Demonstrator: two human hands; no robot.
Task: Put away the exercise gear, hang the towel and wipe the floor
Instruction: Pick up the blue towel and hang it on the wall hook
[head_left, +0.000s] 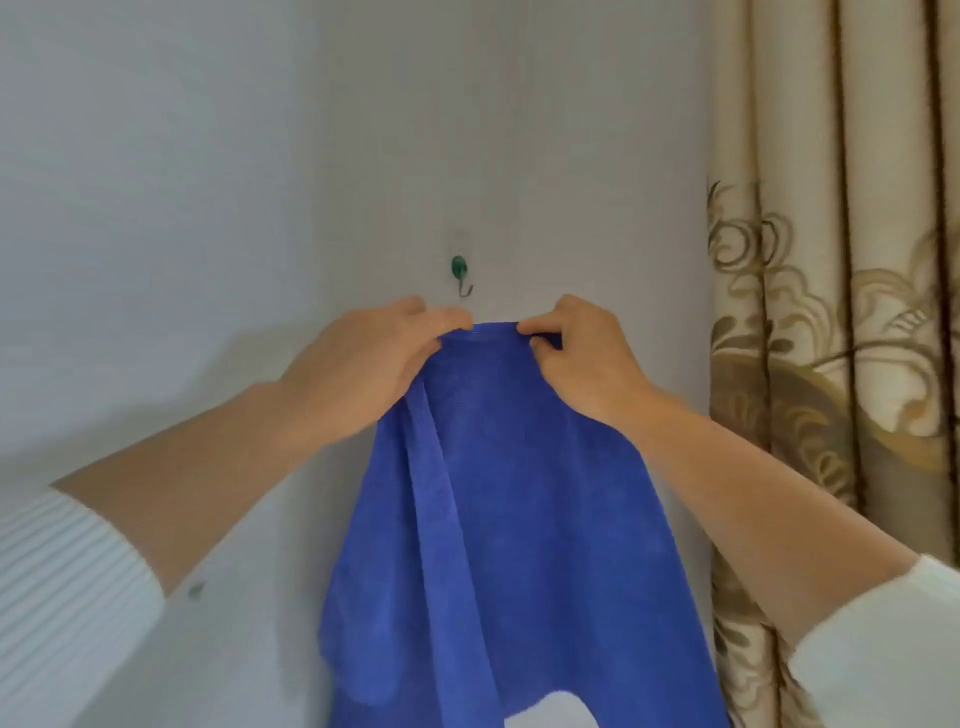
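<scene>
Both hands are pinching the top edge of the towel (509, 519), stretching it between them against the wall (208, 182). The left hand (363, 364) is gripping at 9 o'clock of that edge, the right hand (582, 358) at 3 o'clock. The hook (461, 274) is sitting just beyond at 12 o'clock, bare. The towel is hanging down toward 6 o'clock, with the curtain (831, 312) at 3 o'clock.

- The towel (514, 519), pinched at its top edge by fingers of both hands, was matt, fuzzy blue cloth.
- Just above the fingertips, the hook (461, 274) looked like glossy green plastic with a metal prong.
- The wall (208, 182) was smooth and matt.
- The curtain (841, 260) was patterned, faintly sheeny fabric.
</scene>
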